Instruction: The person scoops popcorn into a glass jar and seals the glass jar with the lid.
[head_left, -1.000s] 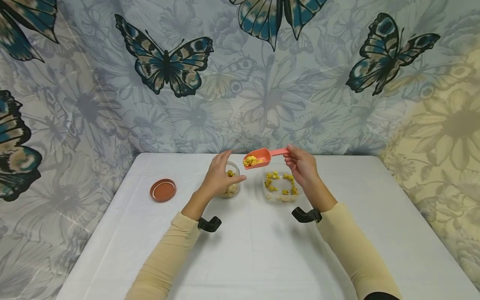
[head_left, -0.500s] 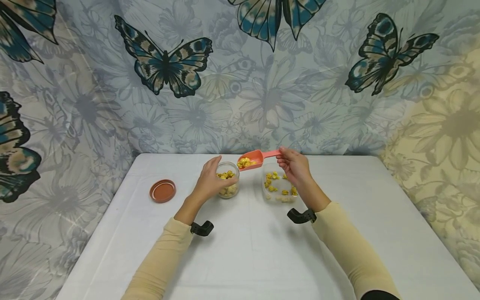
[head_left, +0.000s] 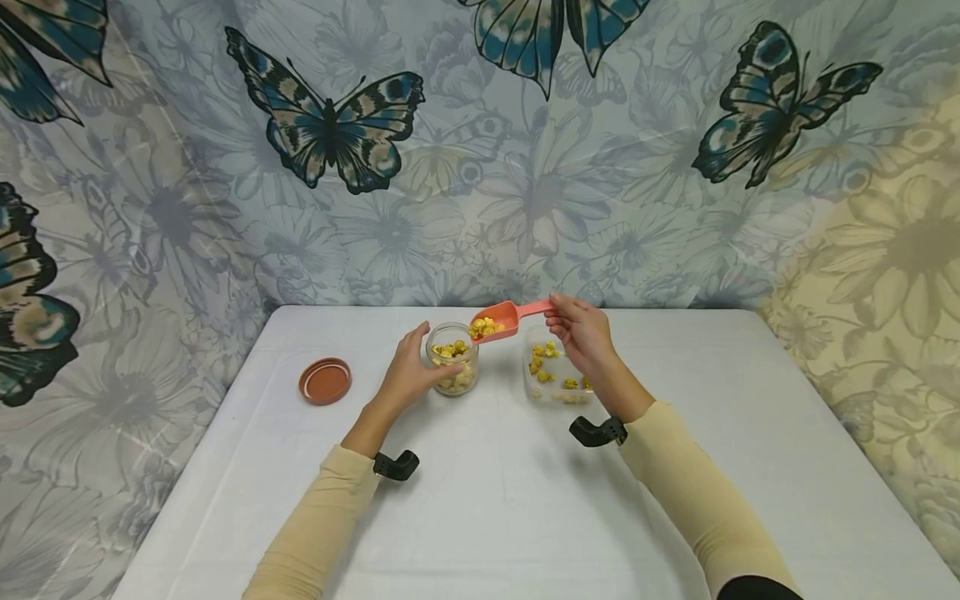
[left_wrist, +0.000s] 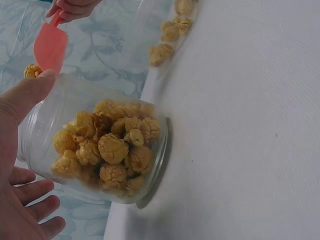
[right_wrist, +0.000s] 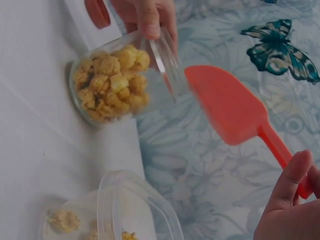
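A clear glass jar (head_left: 455,377) partly filled with popcorn (left_wrist: 112,147) stands upright on the table, its mouth uncovered. Beside it my left hand (head_left: 411,367) is spread, thumb across the near side by the rim and the relaxed fingers along the left; firm contact cannot be made out. My right hand (head_left: 585,333) pinches the handle of a coral-red scoop (right_wrist: 227,107). The scoop carries popcorn and its lip hangs at the right of the jar's rim, slightly tilted down. Below the right hand sits a clear plastic container (head_left: 531,390) with scattered popcorn, partly hidden by that hand.
A reddish-brown round lid (head_left: 326,382) lies on the white-covered table (head_left: 480,500), left of the jar. Behind the table's far edge hangs a butterfly-and-flower patterned cloth (head_left: 540,200).
My left hand has shifted left and slightly down, uncovering more of the jar. My right hand has carried the loaded scoop left to the jar's rim.
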